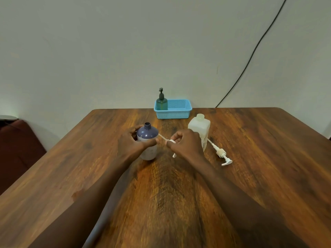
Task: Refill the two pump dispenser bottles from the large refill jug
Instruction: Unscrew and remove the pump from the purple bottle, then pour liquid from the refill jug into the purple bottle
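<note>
A purple-topped bottle [148, 140] stands uncapped on the wooden table [268, 158], and my left hand [131, 142] grips its side. My right hand [186, 142] holds a white pump head [171, 141] just right of the bottle, its thin tube slanting toward the bottle's shoulder. Behind my right hand stands a translucent white bottle [198, 128] with its neck open. A second white pump [221, 153] lies flat on the table to its right. A teal pump bottle [162, 102] with a black pump stands in a blue basket [176, 111] at the far edge.
The basket sits against the wall at the table's back edge. A black cable [250, 56] runs down the wall at the right. A dark red seat [16, 140] is beyond the table's left edge.
</note>
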{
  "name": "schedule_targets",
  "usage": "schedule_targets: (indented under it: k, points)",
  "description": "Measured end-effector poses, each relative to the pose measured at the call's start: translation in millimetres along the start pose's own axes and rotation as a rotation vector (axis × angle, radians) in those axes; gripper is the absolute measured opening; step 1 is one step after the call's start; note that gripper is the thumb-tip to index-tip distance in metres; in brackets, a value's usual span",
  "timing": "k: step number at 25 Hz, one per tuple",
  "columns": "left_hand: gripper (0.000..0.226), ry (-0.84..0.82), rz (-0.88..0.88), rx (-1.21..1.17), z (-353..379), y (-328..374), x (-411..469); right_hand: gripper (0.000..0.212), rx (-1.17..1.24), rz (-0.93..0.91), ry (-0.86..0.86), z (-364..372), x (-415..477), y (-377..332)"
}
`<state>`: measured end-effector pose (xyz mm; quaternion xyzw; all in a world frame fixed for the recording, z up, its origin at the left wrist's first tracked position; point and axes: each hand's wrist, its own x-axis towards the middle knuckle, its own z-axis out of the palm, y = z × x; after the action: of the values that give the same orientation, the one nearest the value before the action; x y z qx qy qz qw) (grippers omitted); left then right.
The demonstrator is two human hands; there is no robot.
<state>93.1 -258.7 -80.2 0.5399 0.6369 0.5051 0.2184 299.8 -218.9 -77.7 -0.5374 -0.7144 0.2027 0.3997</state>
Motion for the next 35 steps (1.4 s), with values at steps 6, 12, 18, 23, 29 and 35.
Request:
schedule_targets:
  k: [6,12,18,23,29,35]
  points:
    - [0.074,-0.055,0.009,-0.02,11,6,-5,0.023,-0.216,0.057,-0.073,18,-13,23]
    - [0.079,-0.096,0.025,-0.004,16,7,-6,0.032,-0.227,0.079,-0.092,24,-15,39]
    - [0.068,-0.091,0.06,0.004,21,15,-8,0.032,-0.11,-0.044,0.079,12,-22,37]
    - [0.074,-0.11,0.094,-0.023,25,24,-3,0.029,0.017,-0.19,0.442,-19,-17,28]
    - [0.072,-0.152,0.138,-0.053,46,44,7,0.088,0.045,-0.022,0.456,-48,6,40]
    - [0.079,-0.173,0.189,-0.041,55,47,19,0.1,0.122,0.132,0.131,-44,27,64]
